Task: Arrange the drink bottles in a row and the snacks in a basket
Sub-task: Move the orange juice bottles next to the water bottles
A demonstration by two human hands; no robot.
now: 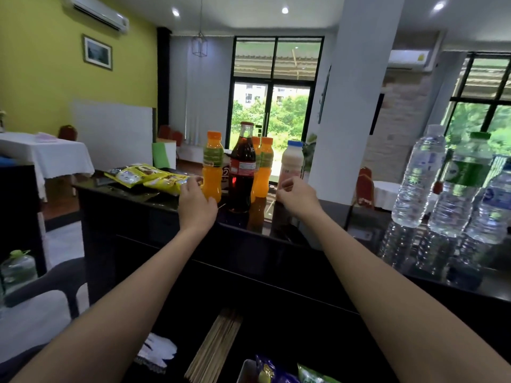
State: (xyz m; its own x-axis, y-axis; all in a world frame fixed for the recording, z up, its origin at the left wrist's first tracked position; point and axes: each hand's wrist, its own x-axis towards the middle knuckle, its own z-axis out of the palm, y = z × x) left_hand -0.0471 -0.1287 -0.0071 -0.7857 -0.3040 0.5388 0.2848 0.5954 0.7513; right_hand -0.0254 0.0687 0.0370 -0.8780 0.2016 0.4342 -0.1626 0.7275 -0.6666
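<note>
On the black counter point(290, 230) stand an orange juice bottle point(212, 164), a dark cola bottle point(242, 172), more orange bottles point(264, 170) behind it and a white-pink milk bottle point(290, 164). My left hand point(195, 203) hovers by the near orange bottle, fingers apart, holding nothing. My right hand point(297, 196) is in front of the milk bottle, fingers curled, empty. Yellow snack bags point(146, 176) lie on the counter to the left. Three clear water bottles point(456, 183) stand at the right.
Below the counter, a shelf holds wooden skewers point(214, 349), white gloves point(157, 352) and snack packets point(279, 373) in a container at the bottom edge. A white pillar point(351, 100) rises behind the counter. A white-clothed table point(47, 153) stands at the left.
</note>
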